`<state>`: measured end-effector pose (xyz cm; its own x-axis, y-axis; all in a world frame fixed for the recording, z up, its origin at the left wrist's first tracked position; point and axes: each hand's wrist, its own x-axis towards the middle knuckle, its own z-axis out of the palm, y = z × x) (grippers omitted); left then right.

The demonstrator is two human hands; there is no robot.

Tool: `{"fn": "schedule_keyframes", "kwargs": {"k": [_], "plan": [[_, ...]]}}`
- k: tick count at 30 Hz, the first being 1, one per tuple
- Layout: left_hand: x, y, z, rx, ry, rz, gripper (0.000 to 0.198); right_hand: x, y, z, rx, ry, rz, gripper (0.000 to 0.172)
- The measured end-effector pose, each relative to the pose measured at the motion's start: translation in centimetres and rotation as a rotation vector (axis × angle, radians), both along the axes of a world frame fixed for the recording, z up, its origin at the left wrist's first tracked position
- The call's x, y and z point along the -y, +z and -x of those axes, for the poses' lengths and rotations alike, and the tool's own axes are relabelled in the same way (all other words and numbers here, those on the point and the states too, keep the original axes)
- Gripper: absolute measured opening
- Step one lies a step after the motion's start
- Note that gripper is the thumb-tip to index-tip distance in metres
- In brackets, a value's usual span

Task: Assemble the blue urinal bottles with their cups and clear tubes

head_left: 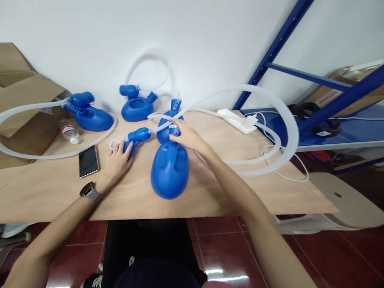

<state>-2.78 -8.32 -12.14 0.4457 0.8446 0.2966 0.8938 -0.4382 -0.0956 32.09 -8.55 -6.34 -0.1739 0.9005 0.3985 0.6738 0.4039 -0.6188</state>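
Observation:
A blue plastic urinal bottle with a moulded handle lies on the table, its neck pointing away from me. My right hand is closed around the neck, thumb and fingers at the clear connector. Left of it, my left hand has its fingers curled over a small blue plastic piece low on the tabletop. A white ring shows by those fingertips. Just beyond, a blue funnel-shaped head joins a translucent corrugated hose that loops to the right. Another blue bottle stands behind the near one.
Two more hosed blue bottles stand by the wall. A cardboard box, plastic water bottle and phone are left. A power strip with cables, blue shelving and a stool are right.

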Motion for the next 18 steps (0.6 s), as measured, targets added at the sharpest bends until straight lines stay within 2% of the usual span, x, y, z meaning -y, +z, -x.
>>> {"fn": "schedule_keyframes", "kwargs": {"k": [4,8,12,16,18], "plan": [[0.0,0.3,-0.9,-0.008,0.006,-0.080,0.065,-0.8,0.8,-0.9,-0.106,0.095,0.100,0.090],[-0.9,1.2,-3.3,0.064,-0.049,-0.092,0.072,-1.3,1.2,-1.7,-0.205,0.227,0.182,0.097],[-3.4,3.0,-6.1,0.056,-0.038,-0.041,0.079,-1.8,0.4,-2.3,-0.243,0.337,0.128,0.098],[-6.8,5.1,-7.6,0.014,-0.079,0.022,0.067,-2.2,-0.4,-3.0,-0.242,0.446,0.158,0.102],[-8.2,6.0,-8.0,0.043,-0.109,0.006,0.065,-2.2,-0.7,-3.2,-0.265,0.457,0.150,0.105]]}}
